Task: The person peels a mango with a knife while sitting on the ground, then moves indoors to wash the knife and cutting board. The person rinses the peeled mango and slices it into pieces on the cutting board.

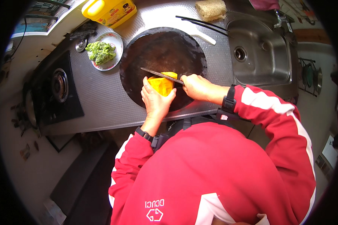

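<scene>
A chunk of orange-yellow peeled squash or pumpkin (162, 85) rests near the front of a round dark cutting board (163, 50). My left hand (155, 98) grips its near side, thumb on the right and fingers on the left. In my right hand (195, 85) is the handle of a knife (155, 72), whose blade lies across the upper part of the chunk and points to the upper left. A strip of the yellow flesh shows beyond the blade. How deep the blade sits, I cannot tell. Left of the board, a floral-rimmed plate (119, 46) holds green vegetable pieces (101, 53).
Behind the board stands a yellow plastic container (112, 12). Black chopsticks (202, 23), a white-handled utensil (204, 36) and a loofah sponge (211, 9) lie at the back right. A steel sink (262, 53) is at right, a gas hob (59, 87) at left.
</scene>
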Tool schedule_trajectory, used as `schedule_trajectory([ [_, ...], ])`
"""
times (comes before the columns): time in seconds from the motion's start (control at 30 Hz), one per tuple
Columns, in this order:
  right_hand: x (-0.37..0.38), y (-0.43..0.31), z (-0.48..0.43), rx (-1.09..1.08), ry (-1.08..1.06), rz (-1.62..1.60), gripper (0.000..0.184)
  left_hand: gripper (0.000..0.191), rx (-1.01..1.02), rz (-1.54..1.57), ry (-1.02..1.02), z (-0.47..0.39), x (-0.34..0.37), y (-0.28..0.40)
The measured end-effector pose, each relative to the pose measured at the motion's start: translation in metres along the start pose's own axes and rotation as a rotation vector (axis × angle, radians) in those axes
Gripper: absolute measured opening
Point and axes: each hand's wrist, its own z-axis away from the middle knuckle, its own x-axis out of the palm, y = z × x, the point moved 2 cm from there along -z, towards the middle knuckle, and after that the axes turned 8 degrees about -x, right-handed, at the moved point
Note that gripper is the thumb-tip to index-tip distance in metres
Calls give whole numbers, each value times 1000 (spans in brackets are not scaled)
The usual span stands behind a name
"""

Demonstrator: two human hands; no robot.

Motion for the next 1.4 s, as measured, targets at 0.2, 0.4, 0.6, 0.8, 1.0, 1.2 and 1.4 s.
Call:
schedule_trajectory([
  [0.2, -20, 15, -18, 163, -146, -119, 27, 109, -72, 470, -194, -8, -1, -21],
  [0.4, -33, 19, 6, -13, 25, -35, 23, 101, -60, 326, -158, -5, -4, -36],
  [0.6, -27, -19, 39, -78, 24, 24, 21, 107, -82, 340, -115, -2, -9, -29],
  [0.8, -32, -41, 58, -120, 4, 88, 16, 65, -22, 426, 56, 1, -10, -8],
  [1.0, -34, -29, 45, -45, -95, 98, 16, 67, 24, 503, 24, 2, -13, -7],
  [1.2, -3, -15, -9, -41, -109, 130, 16, 85, -67, 431, 11, -1, -2, -31],
  [1.4, 9, 2, -13, -55, -36, 96, 23, 82, -39, 417, -5, -1, -2, -35],
])
